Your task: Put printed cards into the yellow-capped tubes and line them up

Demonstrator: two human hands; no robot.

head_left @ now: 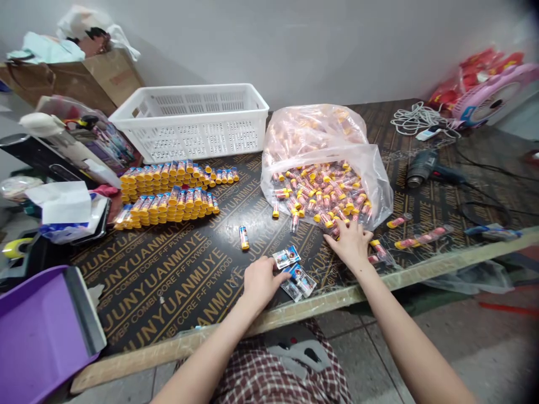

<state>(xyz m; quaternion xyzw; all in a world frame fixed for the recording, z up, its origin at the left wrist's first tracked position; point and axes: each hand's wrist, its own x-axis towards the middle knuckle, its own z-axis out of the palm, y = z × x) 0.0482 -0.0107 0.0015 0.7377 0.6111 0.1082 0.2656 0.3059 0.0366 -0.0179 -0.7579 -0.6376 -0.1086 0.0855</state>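
Observation:
My left hand is at the table's front part, fingers curled, with a blue-and-white printed plastic sleeve at its fingertips. Its thumb lies against more printed sleeves beneath. My right hand reaches, fingers apart, to the edge of a heap of small clear tubes with yellow caps and pink contents. They spill from the mouth of a clear plastic bag; what its fingertips touch is partly hidden. One sleeved tube stands alone left of the sleeves.
Stacked sleeved tubes lie in rows before a white plastic basket. Loose tubes and a heat gun are at right, with a pink fan behind. A purple dustpan is at the left front.

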